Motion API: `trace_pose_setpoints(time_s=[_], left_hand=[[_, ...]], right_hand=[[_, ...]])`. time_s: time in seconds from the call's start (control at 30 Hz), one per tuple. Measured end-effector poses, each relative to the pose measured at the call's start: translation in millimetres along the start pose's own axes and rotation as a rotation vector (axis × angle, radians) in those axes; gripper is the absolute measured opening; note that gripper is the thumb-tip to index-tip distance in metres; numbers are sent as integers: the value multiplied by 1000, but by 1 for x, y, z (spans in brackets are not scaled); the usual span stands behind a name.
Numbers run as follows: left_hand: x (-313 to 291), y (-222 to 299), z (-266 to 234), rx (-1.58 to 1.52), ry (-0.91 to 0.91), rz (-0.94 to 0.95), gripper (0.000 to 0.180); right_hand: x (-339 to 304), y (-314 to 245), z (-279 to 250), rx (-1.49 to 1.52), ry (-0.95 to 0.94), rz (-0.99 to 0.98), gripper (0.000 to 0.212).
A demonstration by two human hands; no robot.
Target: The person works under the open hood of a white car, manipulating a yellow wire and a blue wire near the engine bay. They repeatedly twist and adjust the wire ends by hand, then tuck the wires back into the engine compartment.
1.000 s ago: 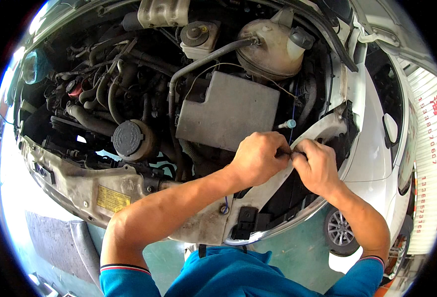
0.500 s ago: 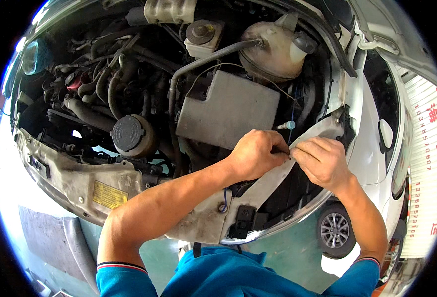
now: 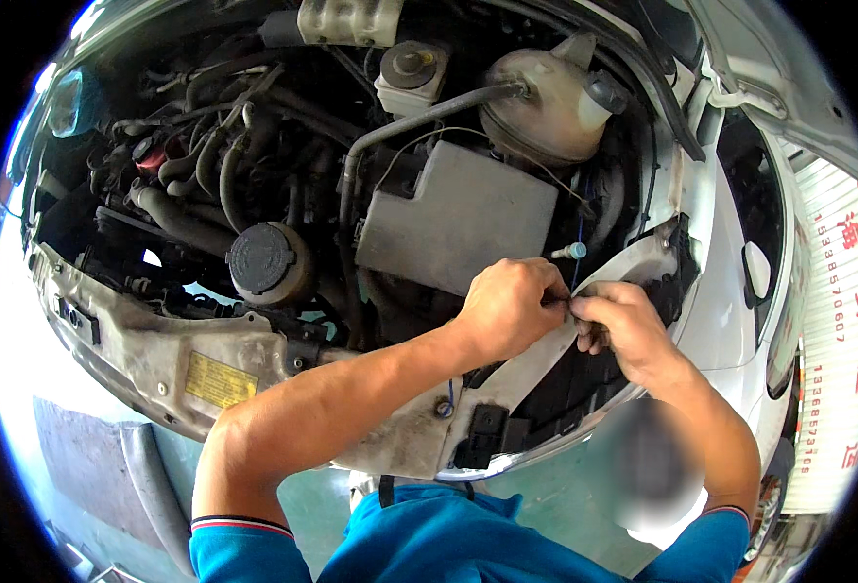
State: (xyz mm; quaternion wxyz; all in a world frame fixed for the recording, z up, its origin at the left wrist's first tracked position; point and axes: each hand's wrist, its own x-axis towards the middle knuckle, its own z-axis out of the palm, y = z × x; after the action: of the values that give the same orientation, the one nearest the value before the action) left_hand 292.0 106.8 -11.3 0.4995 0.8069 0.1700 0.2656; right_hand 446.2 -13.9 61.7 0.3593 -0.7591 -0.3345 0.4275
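Observation:
Both hands meet above the pale metal strip [image 3: 531, 361] at the front right of a car's engine bay. A thin blue wire [image 3: 581, 216] runs down to my fingertips, and a bit of it shows below them. My left hand [image 3: 513, 307] is closed, with thumb and fingers pinched on the wire. Facing it, my right hand [image 3: 625, 326] pinches at the same spot between thumb and forefinger, its other fingers curled beneath. The fingertips hide the exact point of grip. Just above them is a small fitting with a light-blue end [image 3: 573, 251].
A grey box cover [image 3: 458, 219] lies beyond my left hand. Behind it are a cloudy coolant tank [image 3: 536, 112] and a fluid reservoir [image 3: 412, 73]. A black round cap [image 3: 261, 262] sits left of my forearm. A black latch piece [image 3: 482, 434] is close to me.
My right hand has turned, so its thumb now lies on top and its lower fingers show. The left hand keeps its pinch. The whole view has shifted slightly.

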Motion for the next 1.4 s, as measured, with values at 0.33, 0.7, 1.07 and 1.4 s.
trace_pose_setpoints(time_s=[0.33, 0.7, 1.07, 1.4], left_hand=[[5, -2, -7, -112, -125, 4, 21], [-2, 3, -1, -10, 5, 13, 22], [6, 2, -12, -107, -146, -33, 21], [2, 1, 0, -47, -18, -31, 24]], right_hand=[[7, -10, -17, -1184, 150, -1376, 24], [-2, -4, 2, 42, -9, 61, 16], [10, -17, -18, -1189, 77, -1387, 24], [8, -2, 1, -608, 119, -579, 15]])
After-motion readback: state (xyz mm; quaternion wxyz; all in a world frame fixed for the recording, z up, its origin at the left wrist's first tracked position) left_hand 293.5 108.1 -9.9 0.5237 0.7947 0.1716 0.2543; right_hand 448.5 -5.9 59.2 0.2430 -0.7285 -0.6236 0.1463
